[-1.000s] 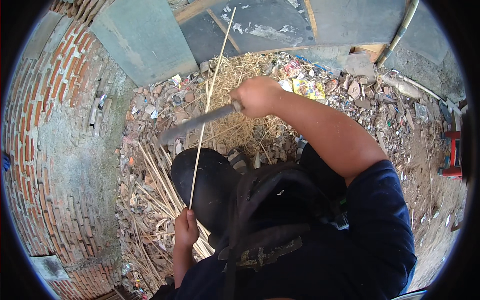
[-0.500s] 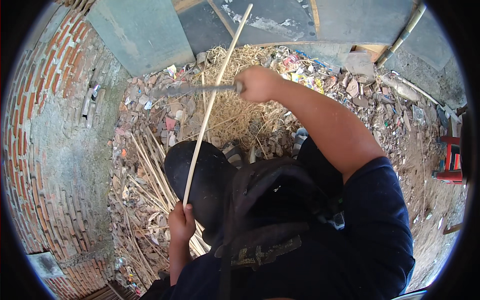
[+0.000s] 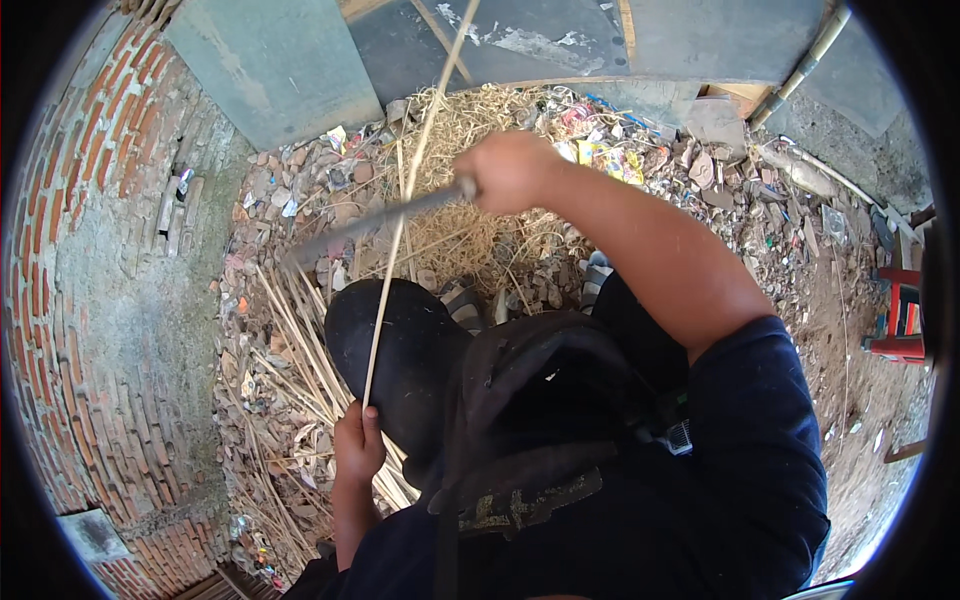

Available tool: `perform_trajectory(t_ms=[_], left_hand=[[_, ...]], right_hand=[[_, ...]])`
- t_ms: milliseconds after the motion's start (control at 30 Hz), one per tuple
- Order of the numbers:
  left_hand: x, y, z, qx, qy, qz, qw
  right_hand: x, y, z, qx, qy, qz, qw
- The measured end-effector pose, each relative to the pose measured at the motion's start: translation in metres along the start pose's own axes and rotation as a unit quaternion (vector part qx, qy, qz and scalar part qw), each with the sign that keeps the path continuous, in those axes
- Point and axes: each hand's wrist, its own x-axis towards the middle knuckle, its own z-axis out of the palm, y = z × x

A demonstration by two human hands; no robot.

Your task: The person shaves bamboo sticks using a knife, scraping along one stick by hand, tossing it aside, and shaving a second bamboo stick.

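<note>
My left hand (image 3: pixel 359 445) is closed round the lower end of a long, pale bamboo strip (image 3: pixel 384 315), beside my left thigh. The strip slants up and away past my bent, dark-clad knee, and its far end passes out of the head view at the top. In my right hand (image 3: pixel 508 172), a long knife (image 3: pixel 345 231) is gripped by its handle. Its grey blade points left and slightly toward me, crossing the strip beyond the knee. The blade is blurred, and whether it touches the strip I cannot tell.
Several cut bamboo strips (image 3: pixel 304 345) lie on the rubble left of my leg. Pale shavings (image 3: pixel 462 240) are heaped in front of my feet, with litter (image 3: pixel 610 160) beside them. A brick wall (image 3: pixel 120 330) rises at left, grey panels (image 3: pixel 275 75) stand ahead, and a red stool (image 3: pixel 900 320) is at right.
The knife has swung so its tip sits lower and nearer to me, and my right hand has shifted slightly left. The bamboo strip has slid a little farther away, its far end leaving view.
</note>
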Motion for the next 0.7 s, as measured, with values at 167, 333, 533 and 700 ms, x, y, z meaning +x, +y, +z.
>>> perform_trajectory(t_ms=[167,333,533,700], left_hand=[[0.000,0.003,-0.003,-0.003,-0.003,-0.011,1.000],[-0.003,0.012,-0.006,0.018,-0.008,-0.033,0.999],[0.000,0.015,-0.003,0.029,-0.005,-0.007,1.000],[0.002,0.009,-0.001,0.000,-0.003,-0.017,1.000]], right_hand=[[0.008,0.032,-0.007,0.030,0.053,0.112,0.992],[-0.005,-0.007,-0.004,0.010,-0.034,0.081,0.996],[-0.019,-0.030,-0.012,-0.053,-0.030,-0.033,0.998],[-0.010,-0.016,-0.012,-0.036,-0.024,0.011,0.999]])
